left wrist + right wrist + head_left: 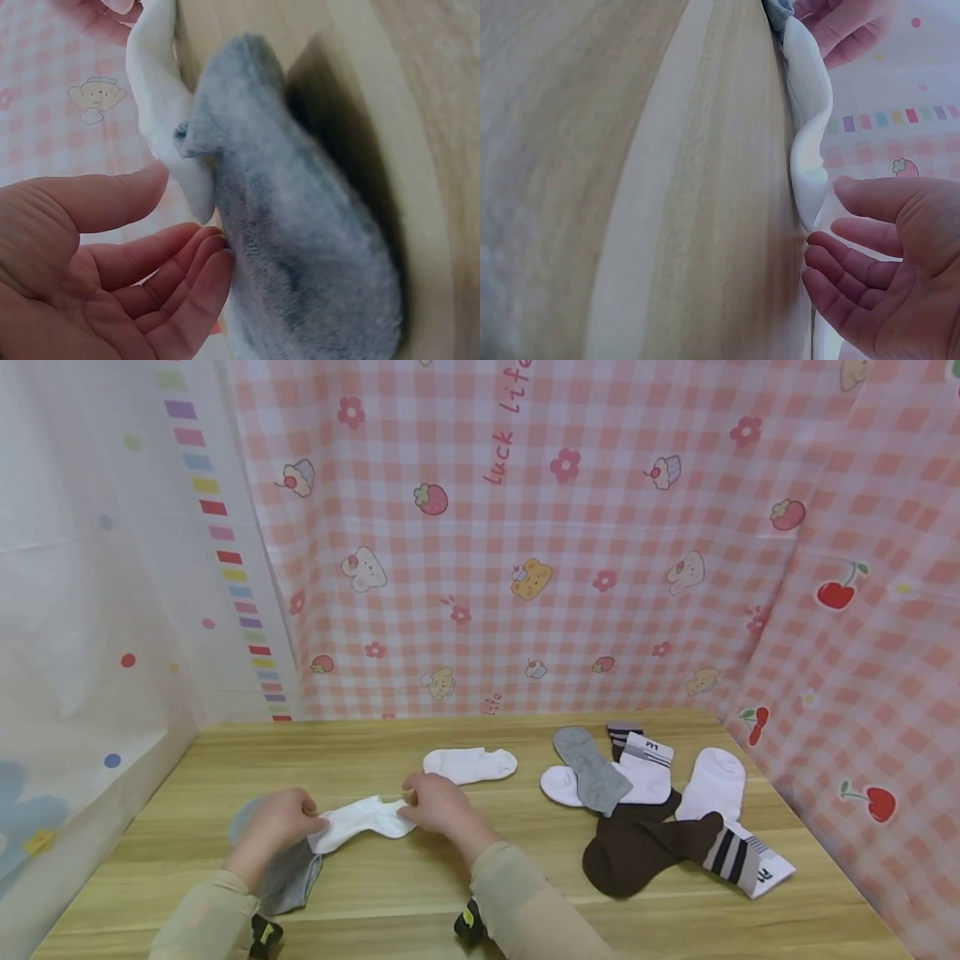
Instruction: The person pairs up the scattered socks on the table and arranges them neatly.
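Note:
A white ankle sock lies stretched sideways on the table between both hands. My left hand is at its left end; in the left wrist view the thumb and fingers stand apart beside the white sock's tip and a grey sock. That grey sock lies partly beneath the left hand and wrist in the head view. At the white sock's other end is my right hand. Its thumb and loosely bent fingers are apart near the sock's end, with no pinch visible.
Behind the right hand lies another white ankle sock. A pile at the right holds a grey sock, brown socks with striped cuffs and white socks. Patterned cloth hangs around the wooden table.

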Demonstrator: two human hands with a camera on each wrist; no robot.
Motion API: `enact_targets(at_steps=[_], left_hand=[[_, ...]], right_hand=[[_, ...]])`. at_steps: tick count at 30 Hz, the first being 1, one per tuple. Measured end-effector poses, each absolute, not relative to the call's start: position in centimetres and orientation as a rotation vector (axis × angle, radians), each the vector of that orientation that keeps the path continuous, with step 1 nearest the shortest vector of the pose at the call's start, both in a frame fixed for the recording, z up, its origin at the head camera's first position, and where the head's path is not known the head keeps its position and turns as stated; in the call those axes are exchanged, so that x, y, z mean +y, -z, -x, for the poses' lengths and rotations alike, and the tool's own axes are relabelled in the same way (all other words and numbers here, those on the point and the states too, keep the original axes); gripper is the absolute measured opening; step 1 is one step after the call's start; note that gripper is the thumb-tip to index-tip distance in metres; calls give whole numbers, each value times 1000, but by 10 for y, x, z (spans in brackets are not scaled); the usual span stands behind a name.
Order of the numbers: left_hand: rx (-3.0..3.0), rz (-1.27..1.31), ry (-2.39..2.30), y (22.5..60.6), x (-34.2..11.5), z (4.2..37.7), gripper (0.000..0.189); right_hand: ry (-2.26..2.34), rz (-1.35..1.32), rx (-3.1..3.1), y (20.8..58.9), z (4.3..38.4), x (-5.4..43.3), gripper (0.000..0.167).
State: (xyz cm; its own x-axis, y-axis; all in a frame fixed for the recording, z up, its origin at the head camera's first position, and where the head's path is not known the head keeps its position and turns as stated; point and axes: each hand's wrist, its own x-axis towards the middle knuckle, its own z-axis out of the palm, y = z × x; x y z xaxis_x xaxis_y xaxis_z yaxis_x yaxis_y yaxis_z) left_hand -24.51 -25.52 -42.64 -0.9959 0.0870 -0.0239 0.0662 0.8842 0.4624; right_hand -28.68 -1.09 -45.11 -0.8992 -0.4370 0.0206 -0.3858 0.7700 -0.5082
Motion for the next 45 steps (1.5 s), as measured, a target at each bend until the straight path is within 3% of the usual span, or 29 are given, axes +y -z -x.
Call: enact_targets(at_steps=[12, 25, 30, 45], left_hand=[[3053, -112, -662, 436, -254, 247, 10], [3089, -140, -609, 440, -253, 249, 8], [3059, -125, -724, 441, -256, 250, 2], [2921, 48, -1255, 434, -253, 256, 18]], right_hand=[[707, 656, 2858, 451, 286, -17, 20], [668, 694, 2883, 456, 285, -19, 20], [738, 700, 2884, 458, 286, -14, 12], [1229, 620, 2843, 460, 288, 0, 6]])
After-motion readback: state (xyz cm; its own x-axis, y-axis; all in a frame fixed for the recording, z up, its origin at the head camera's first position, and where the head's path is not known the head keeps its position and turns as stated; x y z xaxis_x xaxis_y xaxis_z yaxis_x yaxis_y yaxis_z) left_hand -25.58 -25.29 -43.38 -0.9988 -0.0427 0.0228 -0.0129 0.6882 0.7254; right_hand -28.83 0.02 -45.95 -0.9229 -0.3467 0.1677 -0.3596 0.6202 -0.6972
